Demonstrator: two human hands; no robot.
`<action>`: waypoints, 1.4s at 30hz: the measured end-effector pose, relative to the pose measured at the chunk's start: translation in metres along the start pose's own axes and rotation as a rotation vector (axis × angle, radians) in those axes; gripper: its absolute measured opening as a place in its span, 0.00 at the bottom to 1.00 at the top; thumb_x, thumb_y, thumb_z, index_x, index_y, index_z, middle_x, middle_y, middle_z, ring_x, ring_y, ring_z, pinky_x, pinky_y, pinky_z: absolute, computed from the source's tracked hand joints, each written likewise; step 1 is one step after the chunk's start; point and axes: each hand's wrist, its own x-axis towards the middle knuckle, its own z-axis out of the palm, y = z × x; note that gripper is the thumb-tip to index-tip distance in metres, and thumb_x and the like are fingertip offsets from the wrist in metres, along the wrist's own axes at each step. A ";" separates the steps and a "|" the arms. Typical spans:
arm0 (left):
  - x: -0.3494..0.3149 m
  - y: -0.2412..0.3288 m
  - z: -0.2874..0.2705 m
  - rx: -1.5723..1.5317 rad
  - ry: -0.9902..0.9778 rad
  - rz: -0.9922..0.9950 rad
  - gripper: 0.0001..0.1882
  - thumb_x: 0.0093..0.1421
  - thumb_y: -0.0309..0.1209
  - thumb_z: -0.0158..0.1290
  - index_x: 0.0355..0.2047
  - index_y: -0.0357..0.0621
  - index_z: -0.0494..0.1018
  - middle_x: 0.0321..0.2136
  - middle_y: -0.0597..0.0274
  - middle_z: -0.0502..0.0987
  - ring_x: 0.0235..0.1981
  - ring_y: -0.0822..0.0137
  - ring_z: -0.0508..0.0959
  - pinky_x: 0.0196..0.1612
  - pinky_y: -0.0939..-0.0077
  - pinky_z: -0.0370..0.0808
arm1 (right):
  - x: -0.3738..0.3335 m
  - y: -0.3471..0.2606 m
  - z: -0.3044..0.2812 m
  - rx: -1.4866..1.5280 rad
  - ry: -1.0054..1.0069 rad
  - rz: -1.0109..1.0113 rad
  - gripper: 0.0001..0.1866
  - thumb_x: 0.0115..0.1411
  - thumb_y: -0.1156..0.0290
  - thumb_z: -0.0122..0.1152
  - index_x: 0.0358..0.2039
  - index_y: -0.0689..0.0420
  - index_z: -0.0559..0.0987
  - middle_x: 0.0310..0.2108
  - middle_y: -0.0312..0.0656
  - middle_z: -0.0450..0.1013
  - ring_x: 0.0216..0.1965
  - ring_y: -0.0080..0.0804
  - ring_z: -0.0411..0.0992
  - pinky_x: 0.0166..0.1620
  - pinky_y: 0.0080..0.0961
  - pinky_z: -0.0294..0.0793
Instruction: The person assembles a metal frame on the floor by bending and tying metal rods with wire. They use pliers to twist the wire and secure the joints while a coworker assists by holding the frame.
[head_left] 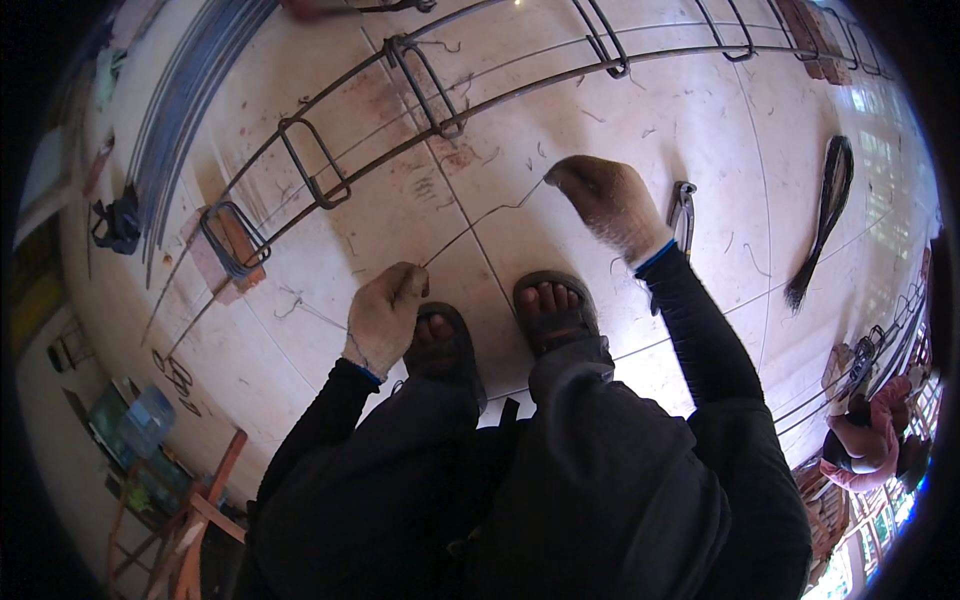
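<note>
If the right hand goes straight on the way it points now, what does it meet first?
The right hand points up-left, gripping a thin wire. Straight on, it would probably first meet the long rebar cage on the floor, though depth is unclear.

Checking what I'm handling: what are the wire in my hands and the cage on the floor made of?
Wire: looks like thin bare steel, dull grey and kinked. Cage: thicker dark metal bars with rectangular stirrups, matte, probably steel; rust cannot be told. Both hands (left, right) wear soiled fabric gloves.

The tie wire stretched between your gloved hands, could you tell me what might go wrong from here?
The thin wire is pulled between the left hand and right hand; if it slips, an end could whip up. The sandals leave toes open above scattered wire offcuts. The pincers and rebar cage nearby could trip a step.
</note>
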 end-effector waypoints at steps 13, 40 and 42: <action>0.006 -0.005 0.009 -0.249 -0.164 -0.179 0.19 0.80 0.39 0.51 0.38 0.35 0.77 0.27 0.63 0.75 0.32 0.68 0.78 0.38 0.67 0.76 | -0.026 -0.087 -0.050 -0.049 0.230 -0.351 0.29 0.57 0.79 0.77 0.61 0.53 0.83 0.58 0.45 0.82 0.61 0.48 0.79 0.68 0.42 0.77; 0.004 0.020 0.000 0.173 -0.029 0.044 0.22 0.78 0.48 0.51 0.42 0.40 0.82 0.31 0.46 0.85 0.32 0.44 0.87 0.39 0.53 0.81 | -0.043 -0.004 0.014 -0.108 -0.064 -0.139 0.11 0.69 0.68 0.67 0.47 0.58 0.88 0.39 0.50 0.86 0.41 0.50 0.86 0.48 0.41 0.85; 0.002 0.011 0.004 0.187 -0.050 -0.010 0.23 0.78 0.48 0.51 0.42 0.39 0.82 0.32 0.43 0.85 0.37 0.39 0.86 0.41 0.52 0.80 | -0.039 0.003 0.006 -0.142 -0.249 -0.124 0.15 0.67 0.64 0.71 0.50 0.57 0.87 0.41 0.49 0.87 0.44 0.50 0.86 0.51 0.43 0.84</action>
